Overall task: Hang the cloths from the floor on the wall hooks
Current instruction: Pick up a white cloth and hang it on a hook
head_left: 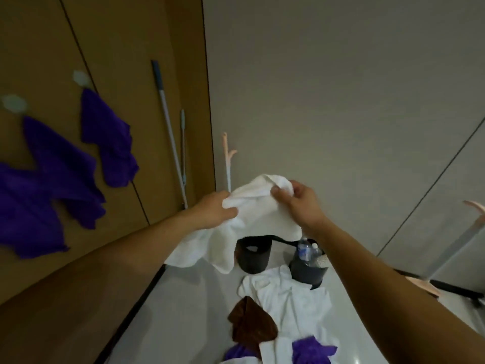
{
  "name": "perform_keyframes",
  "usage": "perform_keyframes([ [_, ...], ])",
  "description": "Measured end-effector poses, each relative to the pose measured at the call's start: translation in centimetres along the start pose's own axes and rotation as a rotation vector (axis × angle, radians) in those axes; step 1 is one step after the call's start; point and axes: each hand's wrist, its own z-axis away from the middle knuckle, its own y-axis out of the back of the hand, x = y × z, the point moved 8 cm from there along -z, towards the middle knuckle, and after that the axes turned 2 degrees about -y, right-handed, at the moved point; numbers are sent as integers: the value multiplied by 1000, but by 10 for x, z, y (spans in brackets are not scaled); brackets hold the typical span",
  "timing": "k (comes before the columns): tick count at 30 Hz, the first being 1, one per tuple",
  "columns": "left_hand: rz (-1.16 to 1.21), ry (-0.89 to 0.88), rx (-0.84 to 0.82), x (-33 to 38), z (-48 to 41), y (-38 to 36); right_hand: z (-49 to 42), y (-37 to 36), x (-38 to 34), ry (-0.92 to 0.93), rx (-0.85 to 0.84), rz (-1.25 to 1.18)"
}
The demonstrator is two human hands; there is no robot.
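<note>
While the left hand [216, 210] grips a bunched edge of the white cloth [257, 214] and the right hand [301, 203] pinches its top fold, it hangs in mid-air above the floor pile [286, 298]. The 2 hooks [81, 77] in sight each bear a purple cloth [107, 137]; crowding one could knock that cloth off.

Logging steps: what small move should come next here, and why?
Probably carry the white cloth left to the brown wall: left hand and right hand grip it, and both visible hooks hold purple cloths, so seek a free one.
</note>
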Motion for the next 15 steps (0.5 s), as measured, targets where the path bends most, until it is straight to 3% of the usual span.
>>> perform_keyframes([
  [4, 144, -139, 200, 45, 23, 33, 6, -38, -64, 170, -190, 22],
  [7, 232, -160, 325, 56, 40, 61, 10, -47, -87, 252, -230, 6],
  [11, 397, -64, 533, 50, 71, 105, 15, -46, -64, 135, -446, 210],
  [13, 359, -36, 579, 50, 81, 121, 14, -43, -50, 104, -442, 227],
  [15, 214, 1, 553, 53, 89, 128, 14, -34, -54, 117, -317, 40],
])
